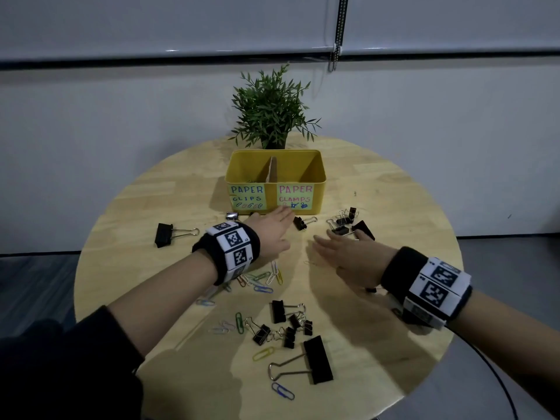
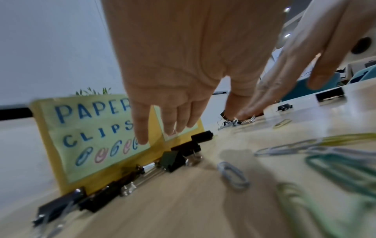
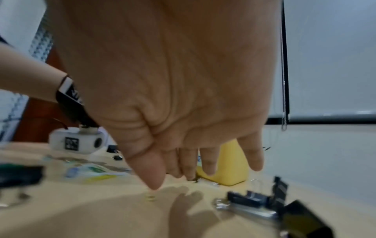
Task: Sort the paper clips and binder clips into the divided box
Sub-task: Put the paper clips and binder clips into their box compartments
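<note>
A yellow divided box [image 1: 319, 177] stands at the table's back, labelled "PAPER CLIPS" on the left and "PAPER CLAMPS" on the right; its front shows in the left wrist view [image 2: 95, 182]. My left hand [image 1: 272, 230] hovers flat just before the box, fingers straight, holding nothing. My right hand [image 1: 345, 253] hovers flat to its right, empty too. A small black binder clip [image 1: 300, 222] lies between the left fingertips and the box. Coloured paper clips [image 1: 266, 278] lie under the left wrist. A cluster of binder clips [image 1: 348, 224] lies beyond the right hand.
A potted plant [image 1: 272, 110] stands behind the box. More binder clips [image 1: 288, 325] and a large one [image 1: 316, 359] lie near the front, another [image 1: 165, 234] at the left. The round wooden table [image 1: 409, 207] ends close on every side.
</note>
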`<state>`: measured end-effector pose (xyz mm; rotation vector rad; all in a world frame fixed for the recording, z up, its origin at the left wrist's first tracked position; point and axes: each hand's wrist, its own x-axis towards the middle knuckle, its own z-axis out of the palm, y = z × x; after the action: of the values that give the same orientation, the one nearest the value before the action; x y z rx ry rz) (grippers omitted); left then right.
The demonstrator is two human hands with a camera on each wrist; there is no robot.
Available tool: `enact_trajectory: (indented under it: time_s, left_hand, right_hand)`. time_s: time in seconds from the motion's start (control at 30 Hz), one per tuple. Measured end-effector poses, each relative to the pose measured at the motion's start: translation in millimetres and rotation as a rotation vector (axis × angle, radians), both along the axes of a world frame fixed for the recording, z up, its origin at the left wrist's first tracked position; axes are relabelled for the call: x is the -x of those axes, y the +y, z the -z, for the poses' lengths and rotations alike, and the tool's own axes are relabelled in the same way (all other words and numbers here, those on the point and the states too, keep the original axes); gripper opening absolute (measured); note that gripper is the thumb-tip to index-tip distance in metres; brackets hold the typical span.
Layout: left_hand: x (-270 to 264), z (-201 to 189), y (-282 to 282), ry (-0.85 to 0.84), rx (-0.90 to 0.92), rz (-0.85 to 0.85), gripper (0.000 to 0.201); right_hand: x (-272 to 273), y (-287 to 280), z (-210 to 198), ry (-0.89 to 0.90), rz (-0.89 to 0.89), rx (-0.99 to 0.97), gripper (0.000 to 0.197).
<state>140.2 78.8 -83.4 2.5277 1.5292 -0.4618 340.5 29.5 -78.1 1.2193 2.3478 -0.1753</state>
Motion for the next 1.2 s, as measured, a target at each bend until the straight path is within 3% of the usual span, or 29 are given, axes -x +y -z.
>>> enact_trajectory:
  time_s: [0.13,0.23,0.37,0.5,0.77,0.83,0.93,1.03,1.1,1.2]
  left_hand:
    - [-11,7,11,-0.074,-0.012,0.047,0.061]
    - [-14,11,11,-0.083,-0.073,0.043,0.049]
    - [-8,11,9,-0.152,-0.132,-0.011,0.026]
    - [-3,8,9,-0.222,-0.08,-0.08,0.015]
    - [5,0,-4,-0.315,-0.281,-0.047,0.021]
    - [11,-3,-7,-0.256,-0.394,-0.02,0.017]
    - [24,-8,-8,-0.18,-0.479,-0.033,0.012]
    - [31,-9,0,-0.27,-0.365,-0.143,0.014]
    - [28,-8,3,-0.337,-0.251,-0.17,0.025]
    - [22,-3,0,-0.351,-0.132,-0.135,0.036]
  right_hand:
    - [-2,15,1,0.108,0.15,-0.142,0.047]
    - [3,27,3,0.242,0.249,-0.134,0.032]
    - [7,44,2,0.43,0.414,-0.095,0.033]
    - [16,52,-2,0.511,0.479,-0.036,0.029]
    - [17,52,4,0.844,0.665,0.155,0.022]
    - [18,49,2,0.727,0.563,0.108,0.023]
    - [27,38,-2,0.394,0.249,0.035,0.023]
    - [44,17,-4,0.005,0.015,0.167,0.052]
    - [55,-3,-9,-0.04,-0.003,0.199,0.065]
    - [56,-30,-9,0.062,0.02,0.27,0.07]
